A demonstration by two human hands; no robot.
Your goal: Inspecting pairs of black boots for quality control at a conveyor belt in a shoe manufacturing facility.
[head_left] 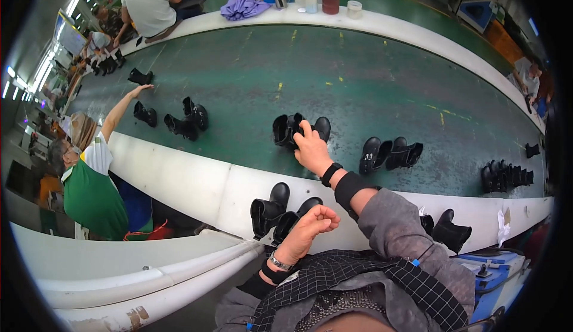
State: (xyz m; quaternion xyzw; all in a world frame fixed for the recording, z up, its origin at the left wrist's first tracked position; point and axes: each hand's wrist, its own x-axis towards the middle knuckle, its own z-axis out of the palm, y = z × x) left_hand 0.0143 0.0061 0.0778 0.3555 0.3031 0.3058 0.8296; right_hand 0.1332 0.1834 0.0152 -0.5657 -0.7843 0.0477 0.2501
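Note:
My right hand (313,150) reaches out over the green belt, its fingers closed on a pair of black ankle boots (289,128); part of the boots is hidden behind the fingers. My left hand (305,232) hovers near my body, fingers loosely curled, with nothing visible in it. Just beyond and beside it, on the white ledge, lie two more black boots (270,208), one partly covered by this hand. To the right of my right hand, a buckled pair of black boots (371,154) stands on the belt.
Further boots (185,119) sit on the belt at left, where a co-worker's arm (122,108) reaches in. A boot cluster (507,177) stands far right. The white ledge (179,168) carries boots (452,232) right of me. Jars and a purple cloth (245,6) line the far ledge.

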